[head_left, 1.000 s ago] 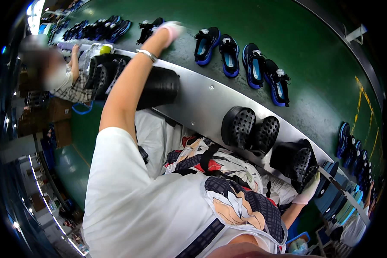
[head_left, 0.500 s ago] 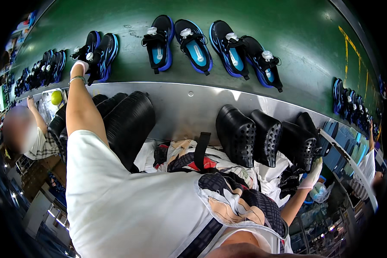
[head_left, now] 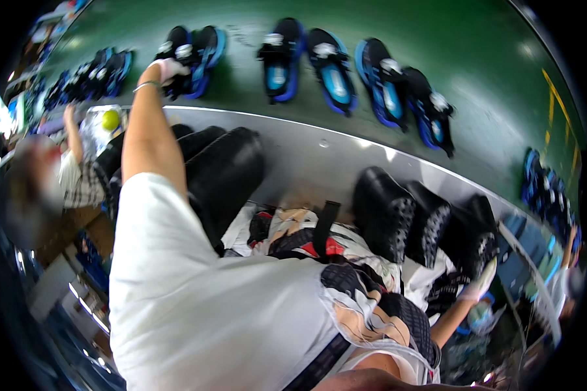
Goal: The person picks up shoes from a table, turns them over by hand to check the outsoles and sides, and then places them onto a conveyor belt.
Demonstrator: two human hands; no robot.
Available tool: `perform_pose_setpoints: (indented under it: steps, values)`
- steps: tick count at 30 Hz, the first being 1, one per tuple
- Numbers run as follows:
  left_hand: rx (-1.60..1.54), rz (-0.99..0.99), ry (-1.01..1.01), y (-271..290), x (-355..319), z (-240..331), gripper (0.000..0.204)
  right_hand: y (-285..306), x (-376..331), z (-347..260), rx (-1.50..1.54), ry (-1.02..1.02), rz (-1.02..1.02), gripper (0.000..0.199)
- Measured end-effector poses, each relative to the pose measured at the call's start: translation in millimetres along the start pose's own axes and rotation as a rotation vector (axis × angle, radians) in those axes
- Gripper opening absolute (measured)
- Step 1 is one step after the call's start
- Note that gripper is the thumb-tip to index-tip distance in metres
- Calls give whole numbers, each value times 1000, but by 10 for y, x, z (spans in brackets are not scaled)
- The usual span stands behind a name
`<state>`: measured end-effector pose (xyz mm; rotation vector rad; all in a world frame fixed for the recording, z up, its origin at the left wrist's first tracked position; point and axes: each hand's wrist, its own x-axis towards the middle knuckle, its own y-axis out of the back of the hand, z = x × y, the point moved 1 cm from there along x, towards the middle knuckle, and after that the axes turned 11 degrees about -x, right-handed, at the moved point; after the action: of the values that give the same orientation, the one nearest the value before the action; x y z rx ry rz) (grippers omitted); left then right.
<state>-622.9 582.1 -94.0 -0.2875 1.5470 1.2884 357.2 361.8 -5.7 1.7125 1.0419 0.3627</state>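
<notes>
At the far left, my left hand (head_left: 167, 68), in a pale glove or finger covers, reaches onto the green surface (head_left: 241, 124) and touches the heel side of a pair of black and blue sneakers (head_left: 203, 58). Blur and the shoes hide its fingers, so I cannot tell whether it grips. My right hand (head_left: 481, 284), also pale-covered, is low on the right with fingers stretched and apart from any grip. It lies beside a black boot-shaped form (head_left: 479, 238) with a pitted end, near or touching it.
Several sneakers (head_left: 332, 72) with white wads on them stand ahead; more line up left (head_left: 104, 75) and right (head_left: 548, 186). Black ribbed forms (head_left: 225, 176) stand below the metal edge (head_left: 306, 143). Co-workers are left (head_left: 78, 169) and right (head_left: 557, 293). A yellow-green ball (head_left: 111, 120) sits left.
The view has turned, so the scene sits further right and tilted. My left hand has moved forward from the table's edge onto the sneaker pair. My right hand stays by the black form.
</notes>
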Motion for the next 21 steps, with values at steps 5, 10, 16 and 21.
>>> perform_pose_setpoints:
  steps: [5, 10, 16, 21]
  values:
    - [315, 189, 62, -380, 20, 394, 41, -112, -293, -427, 262, -29, 29, 47]
    - [119, 168, -64, -857, -497, 1069, 34, -189, -432, -630, 262, -24, 54, 47]
    - [153, 125, -104, -1554, -1055, 1409, 50, -221, -384, -578, 166, 45, 37, 46]
    - [195, 170, -331, -2095, -1309, 1756, 53, -235, -395, -705, 119, 83, 60, 42]
